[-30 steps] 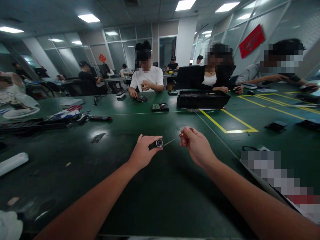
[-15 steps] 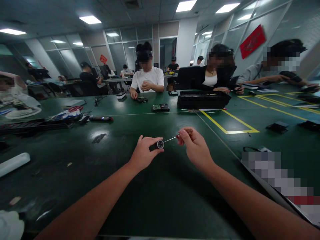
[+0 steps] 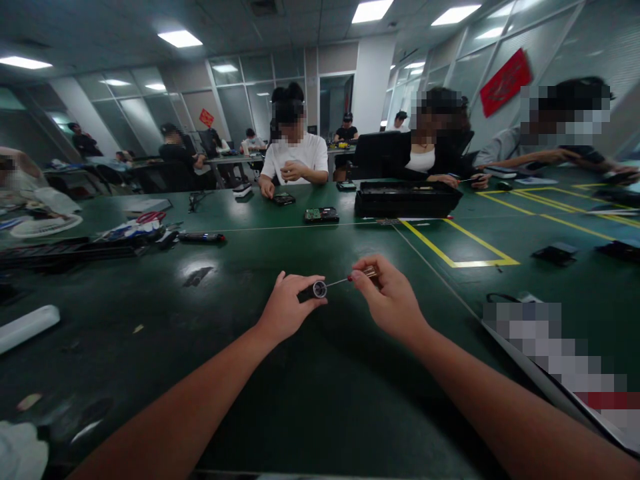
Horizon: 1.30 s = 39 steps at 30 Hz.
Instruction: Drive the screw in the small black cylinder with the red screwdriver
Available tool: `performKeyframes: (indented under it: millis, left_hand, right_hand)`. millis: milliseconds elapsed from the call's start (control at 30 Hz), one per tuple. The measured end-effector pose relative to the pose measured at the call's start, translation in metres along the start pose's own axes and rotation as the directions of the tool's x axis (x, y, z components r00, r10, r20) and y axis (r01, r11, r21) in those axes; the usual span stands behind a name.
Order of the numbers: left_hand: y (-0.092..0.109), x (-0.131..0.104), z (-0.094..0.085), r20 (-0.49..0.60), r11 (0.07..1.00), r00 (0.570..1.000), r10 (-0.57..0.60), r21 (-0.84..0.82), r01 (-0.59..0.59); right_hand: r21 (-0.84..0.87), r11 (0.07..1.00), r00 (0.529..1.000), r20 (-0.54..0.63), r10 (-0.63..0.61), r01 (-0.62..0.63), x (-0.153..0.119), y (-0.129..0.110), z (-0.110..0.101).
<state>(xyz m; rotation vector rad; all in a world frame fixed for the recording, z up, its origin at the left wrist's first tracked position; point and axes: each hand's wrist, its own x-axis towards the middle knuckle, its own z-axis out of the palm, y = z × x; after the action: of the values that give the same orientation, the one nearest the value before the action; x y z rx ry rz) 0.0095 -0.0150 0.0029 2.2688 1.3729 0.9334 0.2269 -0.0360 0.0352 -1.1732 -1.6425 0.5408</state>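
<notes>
Between the thumb and fingers of my left hand [image 3: 287, 307] is a small dark cylindrical part [image 3: 319, 289] with a pale ring around its open end, which faces me. My right hand [image 3: 390, 293] grips a screwdriver [image 3: 370, 272] by its handle; a red collar shows where the thin metal shaft begins. The shaft slants down to the left, and its tip meets the opening of the cylinder. How deep the tip reaches inside is too small to make out. Both hands are held above the green tabletop [image 3: 310, 400].
A long black open housing [image 3: 407, 201] and a green circuit board unit [image 3: 321, 215] lie beyond my hands. To the left are a black marker-like tool [image 3: 203, 238] and red-handled scissors [image 3: 151, 217]. A co-worker in a white shirt [image 3: 315, 157] sits opposite.
The screwdriver's handle has turned in my right hand, whose fingers have shifted, and the hand has moved slightly left. My left hand and the cylinder stay nearly still.
</notes>
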Motion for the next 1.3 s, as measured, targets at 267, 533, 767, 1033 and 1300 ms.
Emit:
performKeyframes:
  millis: [267, 533, 767, 1033, 1300]
  left_hand:
    - [0.003, 0.0, 0.0, 0.007, 1.0, 1.0, -0.002, -0.015, 0.002]
    - [0.001, 0.0, 0.0, 0.006, 1.0, 1.0, -0.016, -0.016, 0.016]
    - [0.002, 0.0, 0.0, 0.005, 1.0, 1.0, -0.024, -0.02, 0.024]
    - [0.004, 0.0, -0.001, 0.012, 0.998, 0.999, 0.048, 0.038, -0.049]
    - [-0.002, 0.003, -0.001, -0.019, 0.997, 1.0, 0.017, 0.082, -0.016]
  right_hand:
    - [-0.136, 0.991, 1.0, 0.008, -0.014, 0.015, -0.001, -0.004, 0.0]
    - [-0.14, 0.989, 0.997, 0.07, -0.037, 0.046, -0.002, -0.004, -0.001]
    - [-0.066, 0.998, 1.0, 0.002, -0.001, 0.001, -0.003, 0.0, 0.003]
    - [0.294, 0.944, 0.983, -0.056, 0.173, -0.149, 0.003, 0.015, 0.011]
    - [0.367, 0.91, 0.95, -0.163, 0.267, -0.192, 0.006, 0.026, 0.014]
